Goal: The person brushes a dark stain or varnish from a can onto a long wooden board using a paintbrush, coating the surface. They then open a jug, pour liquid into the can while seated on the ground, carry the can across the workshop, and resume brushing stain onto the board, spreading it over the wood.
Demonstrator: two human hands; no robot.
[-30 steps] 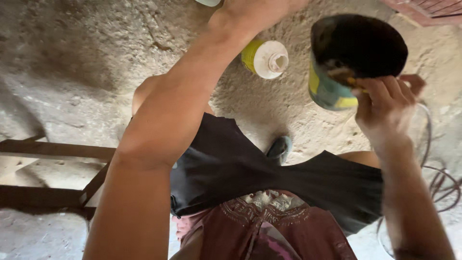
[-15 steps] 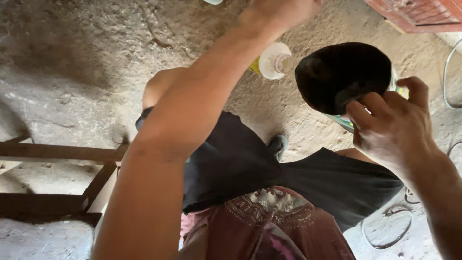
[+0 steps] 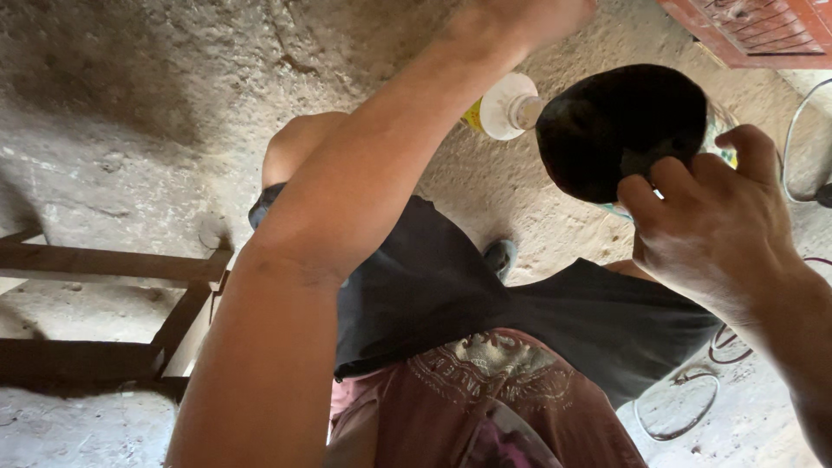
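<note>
— What's different from a second ago?

— The can (image 3: 626,130) has turned. Earlier its yellow-green side faced the camera with the dark mouth upward; now the dark round end fills the view and only a sliver of the side shows by the fingers. It also sits closer to the white-capped bottle (image 3: 507,106) on the floor (image 3: 130,104).

— Who has hold of it?

— The right hand (image 3: 719,225), fingers and thumb clamped around its lower edge. It is held in the air, well above the floor, to the right of the person's knees.

— And the left hand?

— The left hand (image 3: 529,19) is raised at the top edge, mostly cut off. I cannot tell whether it grips anything. The forearm has swung further across the middle of the view.

— So what does the turn amount to?

— I'd judge the can is being tilted, and the camera has leaned in nearer.

— Anything else around?

— A wooden frame (image 3: 113,303) at the left, loose wire (image 3: 685,407) on the floor at the lower right, a red grille (image 3: 763,30) in the top corner.
</note>
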